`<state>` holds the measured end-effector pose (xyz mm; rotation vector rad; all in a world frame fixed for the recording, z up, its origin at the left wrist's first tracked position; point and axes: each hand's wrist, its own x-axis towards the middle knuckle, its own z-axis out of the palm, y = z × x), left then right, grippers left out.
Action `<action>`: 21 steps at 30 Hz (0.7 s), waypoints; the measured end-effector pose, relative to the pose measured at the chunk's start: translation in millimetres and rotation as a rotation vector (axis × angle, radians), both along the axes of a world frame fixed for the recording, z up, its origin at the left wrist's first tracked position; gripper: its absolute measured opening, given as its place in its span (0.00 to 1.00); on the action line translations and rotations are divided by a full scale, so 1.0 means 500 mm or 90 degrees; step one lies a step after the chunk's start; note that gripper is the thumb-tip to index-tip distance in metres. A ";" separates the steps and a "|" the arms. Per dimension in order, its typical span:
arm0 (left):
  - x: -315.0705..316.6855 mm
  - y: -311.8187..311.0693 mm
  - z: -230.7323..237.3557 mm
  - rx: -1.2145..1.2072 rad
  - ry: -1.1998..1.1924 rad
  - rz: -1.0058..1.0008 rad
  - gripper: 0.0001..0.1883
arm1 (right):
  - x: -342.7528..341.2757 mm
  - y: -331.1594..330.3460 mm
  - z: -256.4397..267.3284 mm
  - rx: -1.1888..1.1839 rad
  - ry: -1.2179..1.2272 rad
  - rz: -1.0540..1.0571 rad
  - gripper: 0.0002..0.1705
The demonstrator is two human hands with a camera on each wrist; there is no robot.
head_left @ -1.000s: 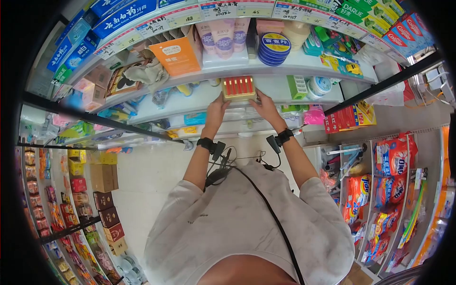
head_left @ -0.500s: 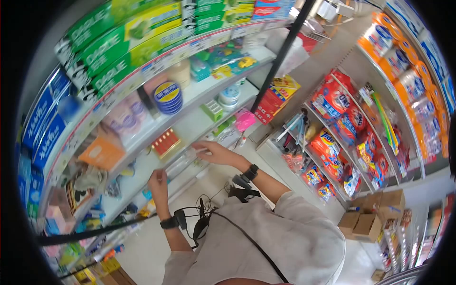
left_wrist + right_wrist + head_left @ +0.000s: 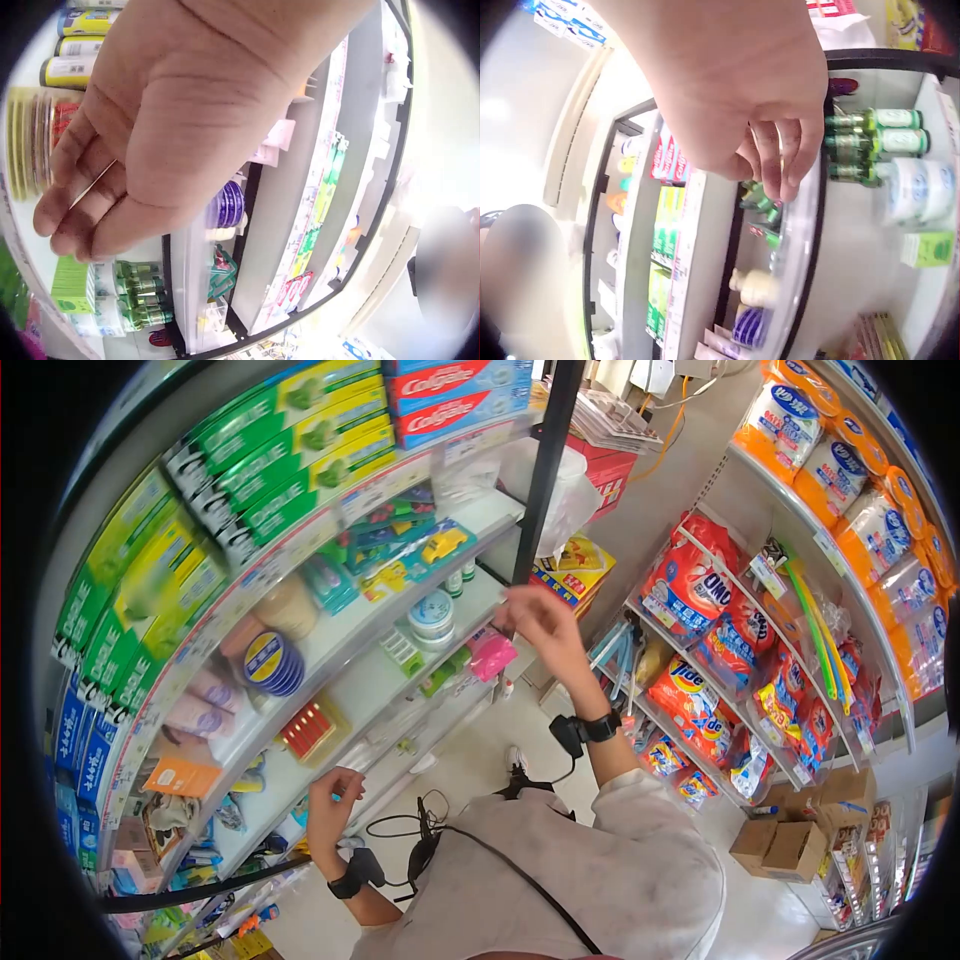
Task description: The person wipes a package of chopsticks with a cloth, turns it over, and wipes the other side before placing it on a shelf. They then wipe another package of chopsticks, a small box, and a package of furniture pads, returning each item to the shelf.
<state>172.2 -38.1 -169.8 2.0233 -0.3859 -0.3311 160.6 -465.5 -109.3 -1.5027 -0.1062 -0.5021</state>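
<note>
A gold box with red sticks in it (image 3: 313, 730) lies on the middle shelf (image 3: 365, 695). My left hand (image 3: 333, 808) hangs in front of that shelf just below the box, its fingers loosely curled around nothing. In the left wrist view the gold box (image 3: 26, 146) shows behind the fingers. My right hand (image 3: 545, 628) is raised farther right, near the shelf's black post (image 3: 548, 470), fingers bent and bare. Nearest to it are a pink pack (image 3: 492, 654) and a white-and-blue tub (image 3: 431, 618). Green bottles (image 3: 896, 141) stand beyond that hand in the right wrist view.
Toothpaste boxes (image 3: 290, 450) fill the upper shelf. Blue round tins (image 3: 273, 663) and an orange box (image 3: 182, 775) sit on the shelf below. At right, a rack holds detergent bags (image 3: 690, 575). Open cardboard boxes (image 3: 780, 850) lie on the floor.
Both hands have let go of the gold box, which stays on the shelf. The head view has turned to the right. My right hand has moved away rightward; the left stays near the box.
</note>
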 end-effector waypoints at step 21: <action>0.073 -0.498 0.108 0.006 -0.118 -0.182 0.07 | 0.273 -0.630 0.226 0.479 -0.074 -0.122 0.41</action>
